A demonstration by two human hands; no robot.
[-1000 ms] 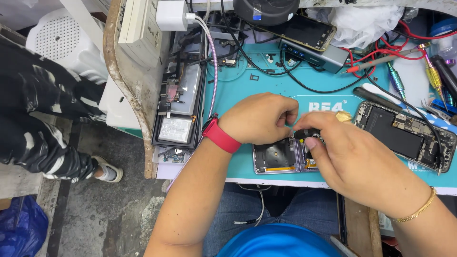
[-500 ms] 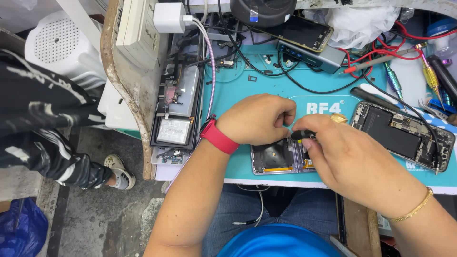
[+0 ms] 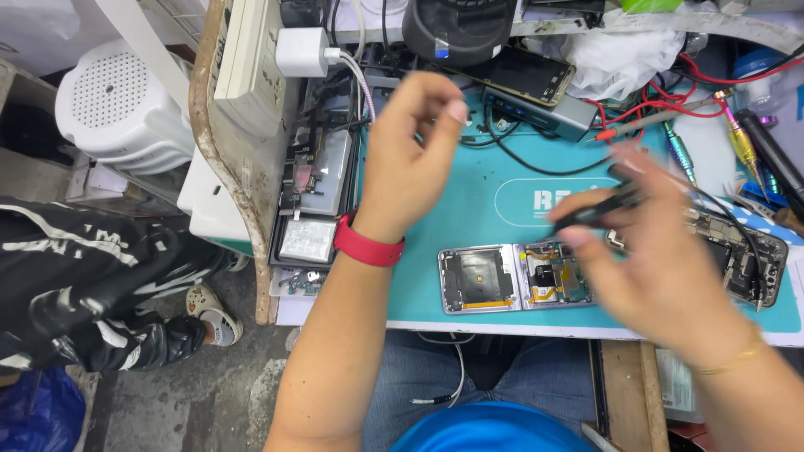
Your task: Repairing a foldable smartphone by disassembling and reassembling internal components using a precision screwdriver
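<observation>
Opened silver fold phone (image 3: 517,279) now lies uncovered on our teal rubber mat (image 3: 469,209): both hands have lifted off it. Our left hand (image 3: 408,159) hovers far-left, fingers loosely curled, holding nothing we can see. Our right hand (image 3: 662,251) pinches a slim black tool (image 3: 599,209) just right of the phone.

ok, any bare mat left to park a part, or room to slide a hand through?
Bare teal mat lies between the left hand and the opened folding phone, and along the mat's near edge below that phone. The back edge is crowded with cables and a grey box; the right side is packed with the right hand, a second opened phone and screwdrivers.
</observation>
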